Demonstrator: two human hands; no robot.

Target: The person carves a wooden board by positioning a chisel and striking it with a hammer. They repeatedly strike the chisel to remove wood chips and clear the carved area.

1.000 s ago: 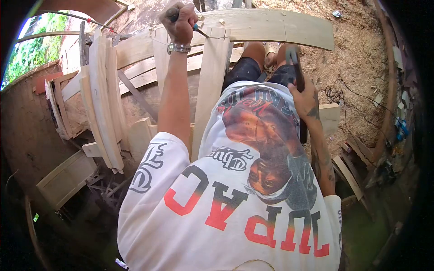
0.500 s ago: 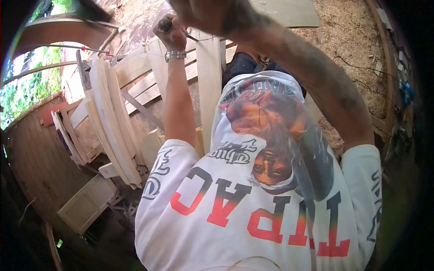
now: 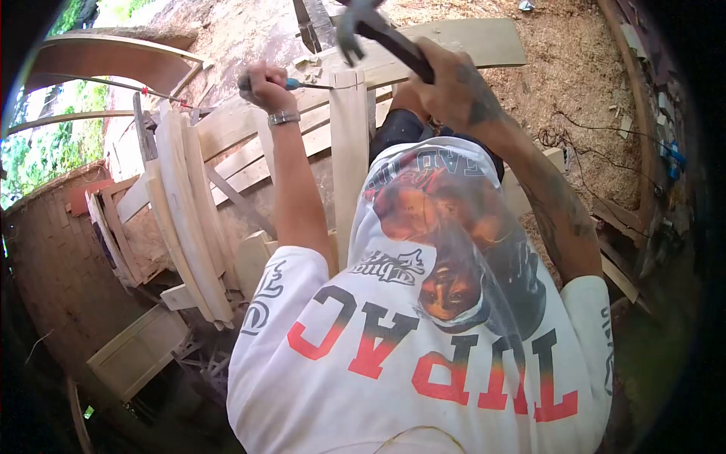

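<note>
In the head view, my left hand [image 3: 266, 89], with a metal watch band at the wrist, is closed round a chisel [image 3: 311, 85] with a teal and dark handle. The chisel's shaft points right, and its tip meets the end of a pale wooden board [image 3: 349, 136] near a marked line. My right hand [image 3: 461, 89] grips a hammer [image 3: 395, 47] by its dark handle. The hammer head is raised above and to the right of the board's end, apart from the chisel.
A curved plank [image 3: 476, 41] crosses behind the board. Several long boards [image 3: 189, 204] stand stacked at left. Shavings [image 3: 563, 68] cover the ground at right, with dark cords [image 3: 597, 147] across them. A panel [image 3: 140, 352] lies at lower left.
My right hand and the hammer have come down and right into fuller view. My left hand has shifted slightly down and left, with the chisel still in it.
</note>
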